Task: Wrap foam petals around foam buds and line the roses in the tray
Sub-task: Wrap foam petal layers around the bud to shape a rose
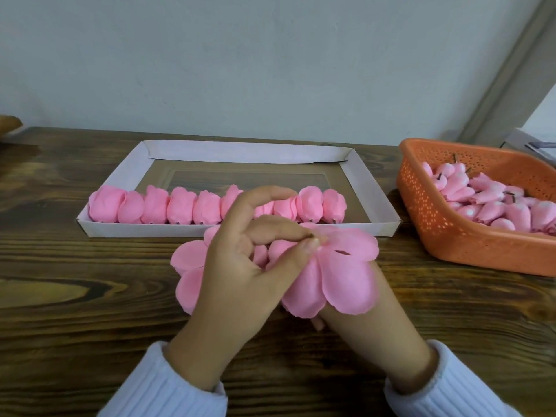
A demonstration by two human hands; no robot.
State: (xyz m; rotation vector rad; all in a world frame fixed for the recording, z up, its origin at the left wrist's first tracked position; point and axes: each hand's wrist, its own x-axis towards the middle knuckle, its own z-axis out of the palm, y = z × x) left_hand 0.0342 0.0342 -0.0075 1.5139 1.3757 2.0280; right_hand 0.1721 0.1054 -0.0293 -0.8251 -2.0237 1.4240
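Note:
A pink foam petal sheet (340,284) with several lobes is spread over my right hand (373,320), which holds it from below; its fingers are hidden under the foam. My left hand (240,272) pinches the small dark stem at the sheet's centre between thumb and finger, index finger raised. A foam bud (278,249) shows partly under the fingers. Behind them, a row of several finished pink roses (156,206) lines the front of the white cardboard tray (373,191).
An orange perforated basket (427,224) at the right holds several pink foam buds (487,203) with dark stems. The brown wooden table (75,281) ends at a pale wall. A tan object (9,124) pokes in at the far left edge.

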